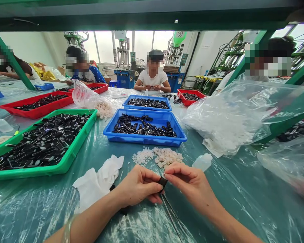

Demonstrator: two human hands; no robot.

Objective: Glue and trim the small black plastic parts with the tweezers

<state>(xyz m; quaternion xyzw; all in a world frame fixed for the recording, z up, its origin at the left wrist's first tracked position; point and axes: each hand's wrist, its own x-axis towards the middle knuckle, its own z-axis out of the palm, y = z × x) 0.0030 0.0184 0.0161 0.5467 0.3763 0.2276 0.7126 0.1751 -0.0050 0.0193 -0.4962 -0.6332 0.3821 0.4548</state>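
My left hand (139, 185) grips a small black plastic part (162, 182) between thumb and fingers. Thumb and forefinger of my right hand (190, 180) are pinched together at the part's upper edge. Whatever sits in that pinch is too small to make out. Metal tweezers (172, 216) extend below my hands toward the lower right. Just beyond my fingers lie a pile of small cream pieces (168, 156) and a pile of small translucent white pieces (143, 156). A white cloth (98, 184) is beside my left forearm, with something dark partly hidden behind that arm.
Blue trays (145, 139) of black parts stand ahead, a green tray (66, 163) and red tray (35, 113) to the left. A plastic bottle (202, 162) and large clear bag (228, 125) are at right. A green beam (142, 22) crosses overhead. Several co-workers sit around the table.
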